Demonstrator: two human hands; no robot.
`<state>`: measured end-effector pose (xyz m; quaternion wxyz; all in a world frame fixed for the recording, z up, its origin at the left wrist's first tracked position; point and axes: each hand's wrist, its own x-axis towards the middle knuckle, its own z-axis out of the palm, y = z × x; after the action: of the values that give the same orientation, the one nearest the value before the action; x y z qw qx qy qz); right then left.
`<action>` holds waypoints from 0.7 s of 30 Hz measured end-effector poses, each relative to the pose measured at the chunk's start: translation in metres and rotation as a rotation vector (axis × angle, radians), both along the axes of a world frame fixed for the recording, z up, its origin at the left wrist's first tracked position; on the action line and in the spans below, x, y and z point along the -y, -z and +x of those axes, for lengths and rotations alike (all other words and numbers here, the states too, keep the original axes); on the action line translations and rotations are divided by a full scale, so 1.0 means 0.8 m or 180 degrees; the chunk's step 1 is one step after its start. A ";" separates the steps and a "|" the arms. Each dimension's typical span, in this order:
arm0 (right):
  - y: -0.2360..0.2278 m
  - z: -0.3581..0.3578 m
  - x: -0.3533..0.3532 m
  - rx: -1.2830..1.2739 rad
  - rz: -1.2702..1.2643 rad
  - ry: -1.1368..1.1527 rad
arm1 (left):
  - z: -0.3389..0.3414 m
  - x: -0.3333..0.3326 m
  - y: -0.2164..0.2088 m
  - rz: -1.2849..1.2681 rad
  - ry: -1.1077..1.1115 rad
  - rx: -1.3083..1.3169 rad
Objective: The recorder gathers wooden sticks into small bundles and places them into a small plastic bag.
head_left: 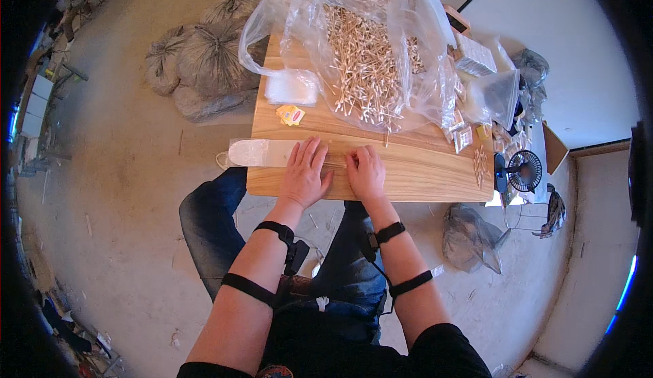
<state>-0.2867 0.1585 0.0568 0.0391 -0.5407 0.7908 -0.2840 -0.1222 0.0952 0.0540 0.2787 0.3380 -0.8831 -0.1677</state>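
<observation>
A long flat clear plastic bag (257, 153) with a rounded left end lies along the near side of the wooden table. My left hand (306, 174) rests palm down on its right part, fingers stretched out and slightly apart. Just to the right, my right hand (367, 173) has its fingers curled down to the tabletop; whatever they may pinch is hidden. Beyond both hands, a large open clear bag (277, 28) holds a heap of cotton swabs (364, 65), some spilling toward me.
Small yellow cards (290, 115) and a stack of clear bags (291, 87) lie at the table's left. Loose swabs (480, 167) and a small black fan (524, 170) are at the right. Full sacks (214, 55) and a grey plastic bag (473, 238) sit on the floor.
</observation>
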 end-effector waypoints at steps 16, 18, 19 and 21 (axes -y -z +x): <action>0.011 -0.068 -0.011 -0.0371 0.0154 0.1040 | 0.004 0.001 -0.002 0.0040 0.0151 0.0105; 0.014 -0.058 -0.029 -0.0340 0.0045 0.1004 | 0.001 0.000 -0.001 0.0009 0.0128 0.0081; 0.014 -0.047 -0.035 -0.0206 0.0019 0.0925 | 0.001 -0.001 -0.001 -0.0024 0.0099 0.0074; 0.010 -0.028 -0.035 -0.0073 0.0003 0.0858 | 0.001 0.000 -0.002 0.0032 0.0024 0.0012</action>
<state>-0.3092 0.1867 0.0489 -0.0082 -0.4328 0.8568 -0.2801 -0.1212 0.0949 0.0555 0.2747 0.3365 -0.8841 -0.1725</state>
